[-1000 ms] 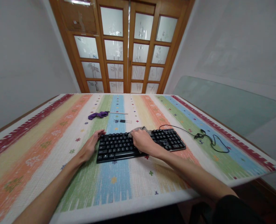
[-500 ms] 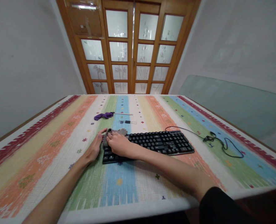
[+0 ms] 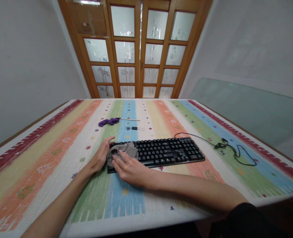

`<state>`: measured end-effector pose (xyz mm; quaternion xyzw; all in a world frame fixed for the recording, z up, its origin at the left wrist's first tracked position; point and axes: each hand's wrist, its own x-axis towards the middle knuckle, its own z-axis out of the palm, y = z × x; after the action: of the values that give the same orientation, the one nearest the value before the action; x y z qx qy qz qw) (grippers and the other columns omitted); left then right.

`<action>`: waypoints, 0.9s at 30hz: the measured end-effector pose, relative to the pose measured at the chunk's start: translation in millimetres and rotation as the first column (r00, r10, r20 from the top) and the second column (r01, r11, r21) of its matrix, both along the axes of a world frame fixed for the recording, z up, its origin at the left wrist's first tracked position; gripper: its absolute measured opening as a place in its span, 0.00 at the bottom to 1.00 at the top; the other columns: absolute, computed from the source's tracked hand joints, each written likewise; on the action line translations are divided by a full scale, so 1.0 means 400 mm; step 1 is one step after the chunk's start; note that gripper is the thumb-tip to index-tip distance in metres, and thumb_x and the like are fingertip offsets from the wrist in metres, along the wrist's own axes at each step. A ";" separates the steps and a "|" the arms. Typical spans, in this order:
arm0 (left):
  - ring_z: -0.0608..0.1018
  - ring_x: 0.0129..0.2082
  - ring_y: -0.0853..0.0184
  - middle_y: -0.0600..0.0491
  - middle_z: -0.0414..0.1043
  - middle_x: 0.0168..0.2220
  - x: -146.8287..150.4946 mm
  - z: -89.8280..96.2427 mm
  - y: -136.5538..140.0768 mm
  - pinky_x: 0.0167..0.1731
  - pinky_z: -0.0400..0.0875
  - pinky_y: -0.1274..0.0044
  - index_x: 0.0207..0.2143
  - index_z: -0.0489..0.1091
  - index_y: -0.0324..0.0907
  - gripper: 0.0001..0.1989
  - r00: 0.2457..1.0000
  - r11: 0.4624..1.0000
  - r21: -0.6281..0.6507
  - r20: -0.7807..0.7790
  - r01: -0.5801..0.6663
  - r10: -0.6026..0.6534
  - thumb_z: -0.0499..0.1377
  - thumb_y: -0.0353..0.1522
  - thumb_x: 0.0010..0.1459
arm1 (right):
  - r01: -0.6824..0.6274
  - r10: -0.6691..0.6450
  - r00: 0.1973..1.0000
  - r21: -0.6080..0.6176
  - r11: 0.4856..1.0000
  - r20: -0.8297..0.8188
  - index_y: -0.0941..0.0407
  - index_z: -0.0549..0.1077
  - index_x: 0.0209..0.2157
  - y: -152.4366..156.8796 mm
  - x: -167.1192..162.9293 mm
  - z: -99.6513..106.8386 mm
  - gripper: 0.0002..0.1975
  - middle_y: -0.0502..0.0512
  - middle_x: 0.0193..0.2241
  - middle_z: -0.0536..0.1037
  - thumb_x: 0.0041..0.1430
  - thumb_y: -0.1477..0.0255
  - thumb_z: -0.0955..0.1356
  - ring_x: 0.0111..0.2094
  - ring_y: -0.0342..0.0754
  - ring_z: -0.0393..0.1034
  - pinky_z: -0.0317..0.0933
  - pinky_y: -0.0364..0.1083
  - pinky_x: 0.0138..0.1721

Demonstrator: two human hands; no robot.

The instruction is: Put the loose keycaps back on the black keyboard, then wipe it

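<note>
A black keyboard lies on the tablecloth, its keys facing up. Over its left end is spread a grey cloth, crumpled and hiding the keys beneath. My right hand presses on this cloth, fingers bent a little and pointing to the far left. At the keyboard's left edge, my left hand steadies it from the side, with a finger stretched along the far corner; the inner fingers are partly hidden by the cloth.
Beyond the keyboard lie a purple cloth joined to a thin rod and a small black item with thin wires. A black cable coils to the right. The striped tablecloth covers the table.
My right hand has slid nearer to me with the grey cloth, which now spreads flatter over the left keys. My left hand stays at the keyboard's left edge.
</note>
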<state>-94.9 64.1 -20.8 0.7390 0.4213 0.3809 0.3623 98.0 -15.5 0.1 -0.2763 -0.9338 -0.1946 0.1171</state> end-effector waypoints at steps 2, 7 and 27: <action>0.69 0.59 0.56 0.41 0.62 0.61 0.001 -0.003 0.001 0.63 0.60 0.59 0.61 0.59 0.41 0.37 1.000 0.999 0.035 -0.012 0.001 -0.001 0.35 0.57 0.67 | -0.013 0.013 1.000 0.019 1.000 0.004 0.72 0.69 0.56 -0.002 0.011 0.003 0.19 0.72 0.58 0.71 0.70 0.80 0.57 0.60 0.63 0.66 0.64 0.57 0.59; 0.64 0.64 0.56 0.42 0.58 0.63 0.002 -0.011 0.007 0.65 0.57 0.60 0.60 0.61 0.42 0.35 0.999 0.991 0.130 -0.053 0.008 -0.001 0.35 0.55 0.68 | -0.044 0.043 0.999 -0.084 0.995 -0.015 0.68 0.67 0.59 0.022 0.051 0.017 0.20 0.66 0.61 0.69 0.69 0.80 0.59 0.63 0.60 0.62 0.65 0.54 0.60; 0.61 0.65 0.53 0.43 0.57 0.64 0.010 0.002 -0.006 0.67 0.51 0.58 0.60 0.60 0.41 0.29 0.950 0.978 0.182 -0.310 0.105 -0.044 0.46 0.51 0.67 | 0.019 -0.044 0.996 -0.304 0.952 -0.077 0.63 0.67 0.61 -0.092 0.224 0.006 0.26 0.62 0.62 0.69 0.60 0.86 0.62 0.66 0.55 0.58 0.63 0.54 0.62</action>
<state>-90.7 61.6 -19.9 0.8364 0.4039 0.2885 0.2326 187.6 -52.1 2.7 -0.3138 -0.9424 -0.0392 0.1090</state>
